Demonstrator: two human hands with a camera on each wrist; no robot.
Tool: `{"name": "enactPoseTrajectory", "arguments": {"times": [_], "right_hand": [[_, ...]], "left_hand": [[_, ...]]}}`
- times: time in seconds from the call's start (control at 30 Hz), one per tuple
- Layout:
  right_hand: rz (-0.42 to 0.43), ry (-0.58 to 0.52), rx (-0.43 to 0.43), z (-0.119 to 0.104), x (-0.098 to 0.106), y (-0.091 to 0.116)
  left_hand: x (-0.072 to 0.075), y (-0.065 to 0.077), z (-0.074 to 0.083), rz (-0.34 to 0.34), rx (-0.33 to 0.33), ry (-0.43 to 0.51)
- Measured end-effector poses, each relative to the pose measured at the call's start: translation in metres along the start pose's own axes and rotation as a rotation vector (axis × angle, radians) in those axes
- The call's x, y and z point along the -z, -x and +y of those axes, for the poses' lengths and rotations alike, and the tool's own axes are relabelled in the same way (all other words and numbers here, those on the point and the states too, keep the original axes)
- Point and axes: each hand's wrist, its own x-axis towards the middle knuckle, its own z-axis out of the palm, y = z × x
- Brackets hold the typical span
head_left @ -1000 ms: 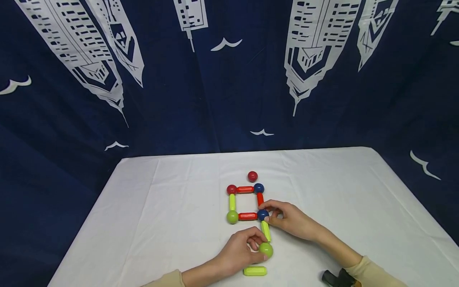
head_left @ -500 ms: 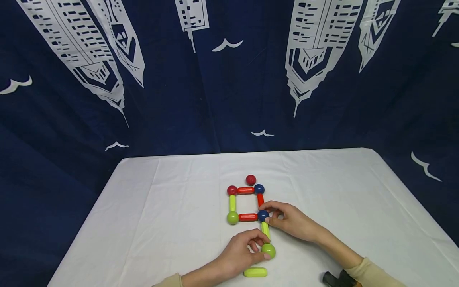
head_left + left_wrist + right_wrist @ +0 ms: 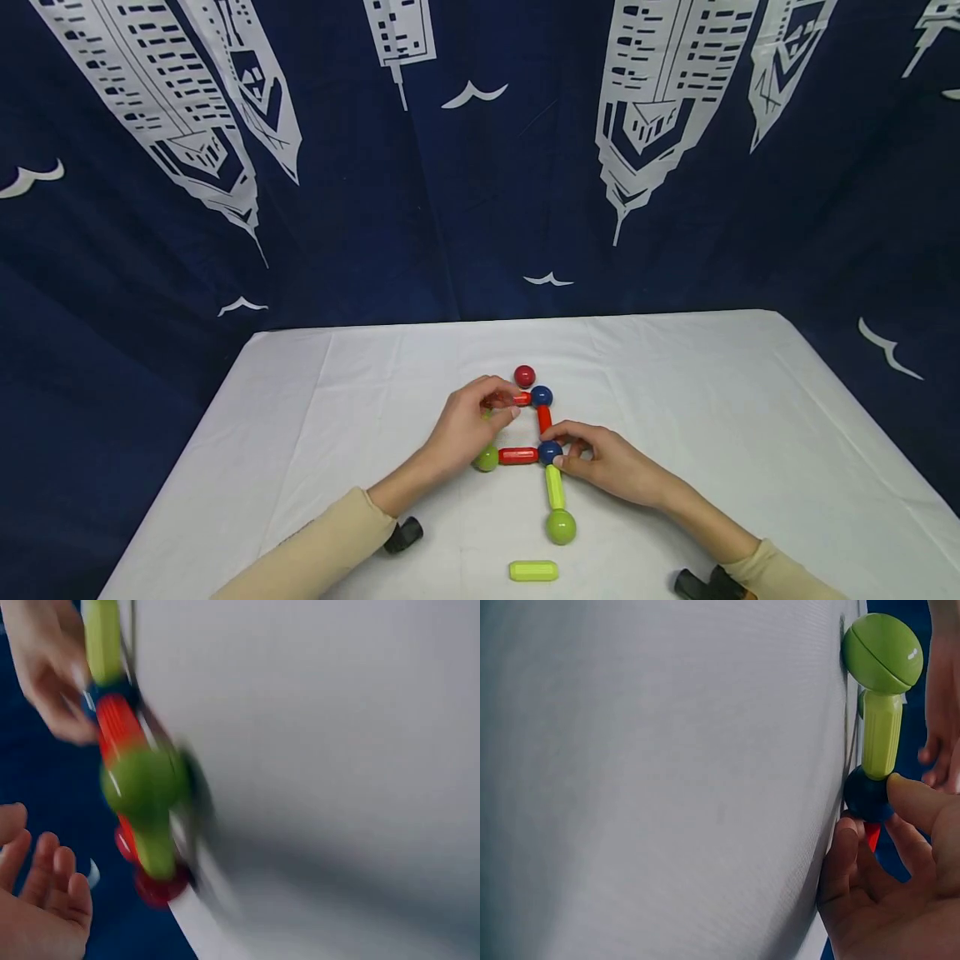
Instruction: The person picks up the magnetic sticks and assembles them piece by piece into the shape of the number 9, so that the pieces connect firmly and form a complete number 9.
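On the white table lies a square of magnetic rods and balls. My right hand (image 3: 611, 462) pinches the near blue ball (image 3: 550, 452) between thumb and fingers. From that ball a yellow-green rod (image 3: 555, 487) runs toward me, ending in a green ball (image 3: 561, 527). My left hand (image 3: 468, 425) hovers over the square's left side, fingers loosely bent around nothing, close to a loose red ball (image 3: 524, 376). It hides the corner red ball (image 3: 159, 889) in the head view. The far blue ball (image 3: 542, 396) and a red rod (image 3: 517, 456) stay visible.
A loose yellow-green rod (image 3: 533, 571) lies near the front of the table. Black wrist cameras show beside the left sleeve (image 3: 322, 542) and right sleeve (image 3: 780, 571). Behind the table hangs a dark blue printed cloth (image 3: 450, 208).
My left hand has let go of the near green ball and moved away from me to the square's far left. The loose red ball has shifted nearer the square. My right hand stays put.
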Motion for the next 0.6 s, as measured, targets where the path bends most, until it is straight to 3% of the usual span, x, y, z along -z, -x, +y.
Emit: {"name": "enactPoseTrajectory", "arguments": {"times": [0.13, 0.37, 0.6], "right_hand": [[0.004, 0.002, 0.007, 0.001, -0.001, 0.001], [0.001, -0.022, 0.025, 0.004, -0.002, 0.002], [0.001, -0.02, 0.026, 0.003, 0.0, 0.001]], "left_hand": [[0.009, -0.027, -0.017, 0.025, -0.002, -0.037], [0.013, -0.057, -0.034, -0.076, 0.05, -0.111], [0.008, -0.08, -0.044, -0.111, 0.066, -0.018]]}}
